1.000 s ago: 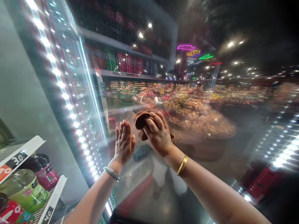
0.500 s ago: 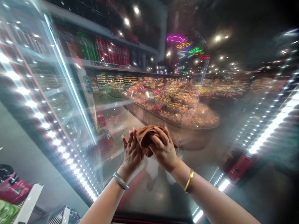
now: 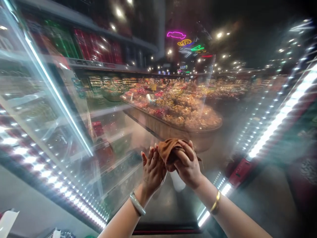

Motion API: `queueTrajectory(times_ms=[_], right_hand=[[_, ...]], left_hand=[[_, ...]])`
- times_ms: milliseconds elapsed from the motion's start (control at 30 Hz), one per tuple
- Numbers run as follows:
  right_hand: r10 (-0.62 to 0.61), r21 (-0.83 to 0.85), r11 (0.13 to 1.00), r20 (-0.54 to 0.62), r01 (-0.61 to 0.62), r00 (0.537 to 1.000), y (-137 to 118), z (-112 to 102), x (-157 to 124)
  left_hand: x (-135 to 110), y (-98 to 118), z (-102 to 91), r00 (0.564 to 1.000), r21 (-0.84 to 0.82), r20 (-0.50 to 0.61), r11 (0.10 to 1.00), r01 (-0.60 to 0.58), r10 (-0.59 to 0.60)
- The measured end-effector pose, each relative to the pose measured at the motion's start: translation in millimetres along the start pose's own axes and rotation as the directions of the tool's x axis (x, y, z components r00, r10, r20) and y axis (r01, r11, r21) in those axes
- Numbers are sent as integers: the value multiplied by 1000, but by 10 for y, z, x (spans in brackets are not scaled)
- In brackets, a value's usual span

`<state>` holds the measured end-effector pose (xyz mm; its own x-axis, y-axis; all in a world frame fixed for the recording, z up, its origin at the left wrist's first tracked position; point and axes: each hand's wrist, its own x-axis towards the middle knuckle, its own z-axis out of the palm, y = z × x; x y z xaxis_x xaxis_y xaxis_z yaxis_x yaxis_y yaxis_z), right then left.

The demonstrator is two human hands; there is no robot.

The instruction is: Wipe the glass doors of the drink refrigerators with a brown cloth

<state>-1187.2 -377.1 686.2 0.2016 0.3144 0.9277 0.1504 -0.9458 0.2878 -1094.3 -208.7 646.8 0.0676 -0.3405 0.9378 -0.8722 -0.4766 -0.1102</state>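
My right hand [image 3: 188, 167] is closed around a bunched brown cloth [image 3: 167, 149], its fingers bent over the folds. The cloth appears pressed against a clear glass pane [image 3: 170, 205] in front of me. Just to the left, my left hand [image 3: 153, 172] lies flat with its fingers stretched upward, its inner edge beside the cloth. Whether its hidden thumb touches the cloth I cannot tell. A pale bangle [image 3: 137, 203] rings the left wrist and a gold one [image 3: 215, 202] the right.
Bright LED strips run along the left [image 3: 52, 180] and right [image 3: 277, 124] of the pane. Behind the glass is a large display of wrapped goods [image 3: 183, 109]. Drink shelves [image 3: 96, 46] show at upper left, with reflections across them. A white shelf edge [image 3: 8, 223] stands at lower left.
Both hands and the cloth have moved right and slightly down in view. The background has shifted left as the camera turned. The right hand's grip on the cloth is unchanged.
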Motion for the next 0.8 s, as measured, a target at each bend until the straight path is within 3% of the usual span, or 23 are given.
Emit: queueTrajectory(times_ms=[133,233,333,467,533,633,700,800], right_hand=[[7,-20,1000,13,-7,1000,204,-264,-427],[100,-77,992,-44,-103,994,327,-412,-418],[196,-120,971,-93,-206,976,307,-385,-296],[147,-80,986,6,-146,989,262,-387,-510],[123,-85,989,58,-118,991,318,-495,-746],[152,-132,980,24,-148,988,497,-695,-974],[185,-181,965,-40,-189,982,634,-759,-955],[232,-222,940,-135,-258,963,773,-675,-776]], left_hand=[[13,161,95,1000,-35,-16,999,3,-4],[48,341,157,1000,-60,-10,998,20,-20],[66,547,214,999,-82,12,996,37,-37],[31,748,252,999,-110,18,993,50,-48],[12,790,264,998,-108,23,992,66,-64],[9,797,298,995,-82,34,992,92,-89],[21,788,330,996,-62,33,994,90,-88],[42,775,389,995,-27,39,996,89,-88]])
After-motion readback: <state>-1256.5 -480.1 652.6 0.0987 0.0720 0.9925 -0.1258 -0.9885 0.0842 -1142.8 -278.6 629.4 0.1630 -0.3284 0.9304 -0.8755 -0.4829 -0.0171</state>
